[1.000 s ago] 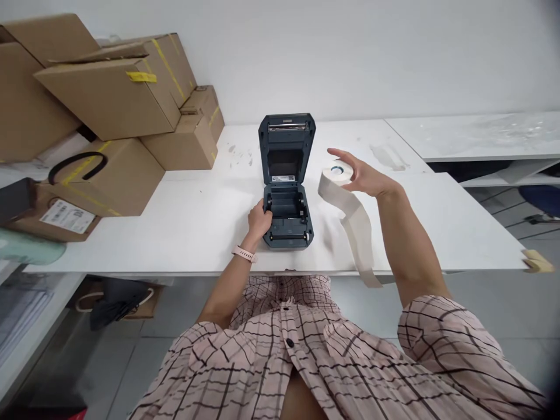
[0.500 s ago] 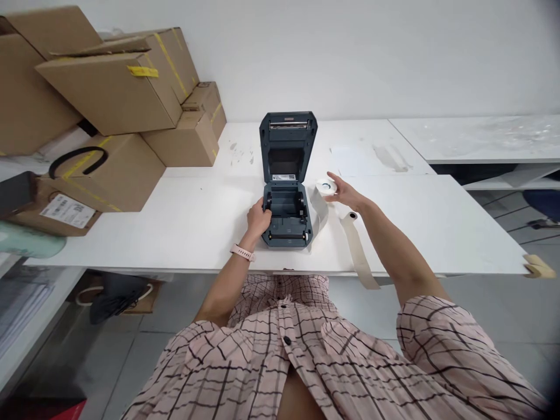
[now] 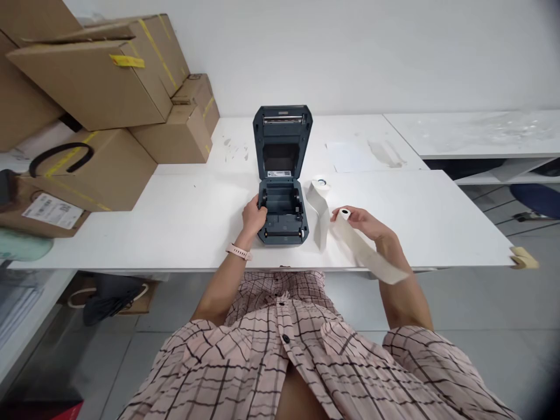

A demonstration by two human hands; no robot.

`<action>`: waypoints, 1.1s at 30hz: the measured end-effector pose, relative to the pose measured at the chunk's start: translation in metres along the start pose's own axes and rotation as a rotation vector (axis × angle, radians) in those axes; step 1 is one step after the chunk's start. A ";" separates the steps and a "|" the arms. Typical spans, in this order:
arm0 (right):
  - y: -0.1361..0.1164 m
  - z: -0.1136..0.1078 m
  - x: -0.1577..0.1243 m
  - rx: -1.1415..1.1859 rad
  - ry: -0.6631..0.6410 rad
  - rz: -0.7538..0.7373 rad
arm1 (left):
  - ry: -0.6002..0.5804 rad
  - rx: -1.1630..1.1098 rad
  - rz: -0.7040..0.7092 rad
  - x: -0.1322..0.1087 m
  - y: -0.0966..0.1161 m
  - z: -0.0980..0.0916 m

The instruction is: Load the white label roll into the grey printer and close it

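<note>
Lid raised, a dark plastic label printer with chamfered corners stands on the smooth white table in the head view, its hollow bay facing up, presumably so that the inside can be reached. The left hand is closed over the base's left rim, thumb on top, seemingly to steady it. The right hand pinches a small paper roll narrowly near its dark core, apparently to keep it from unwinding; its thin, matte strip trails past the table's front edge, blurred at the end. Just right of the printer, a larger label roll rests core upward, its pale ribbon curling forward. Stiff cardboard boxes, yellow-taped, are stacked at left, well apart.
</note>
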State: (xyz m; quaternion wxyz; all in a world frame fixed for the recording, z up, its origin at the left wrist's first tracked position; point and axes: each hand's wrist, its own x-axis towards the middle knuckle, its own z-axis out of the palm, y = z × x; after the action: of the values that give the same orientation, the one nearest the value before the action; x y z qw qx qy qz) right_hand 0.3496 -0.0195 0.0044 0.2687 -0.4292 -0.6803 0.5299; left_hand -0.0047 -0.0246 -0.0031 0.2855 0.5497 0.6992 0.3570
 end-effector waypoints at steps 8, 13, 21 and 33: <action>-0.121 0.051 0.044 -0.290 -0.319 -0.449 | -0.002 -0.075 -0.006 0.002 -0.004 0.002; -0.123 0.098 0.124 -0.941 -0.267 -0.221 | 0.006 -0.092 -0.026 0.001 -0.003 0.003; -0.093 0.117 0.137 -1.183 -0.251 -0.193 | 0.016 -0.095 -0.012 0.004 -0.008 0.007; -0.047 0.157 0.001 -0.663 0.100 -0.466 | -0.059 -0.510 0.031 0.004 -0.014 0.016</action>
State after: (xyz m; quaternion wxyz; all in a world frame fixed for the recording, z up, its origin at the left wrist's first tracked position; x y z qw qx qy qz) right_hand 0.2064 -0.0993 0.0032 0.2614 -0.3521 -0.8794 0.1853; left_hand -0.0006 -0.0200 -0.0239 0.4295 0.4808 0.5694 0.5100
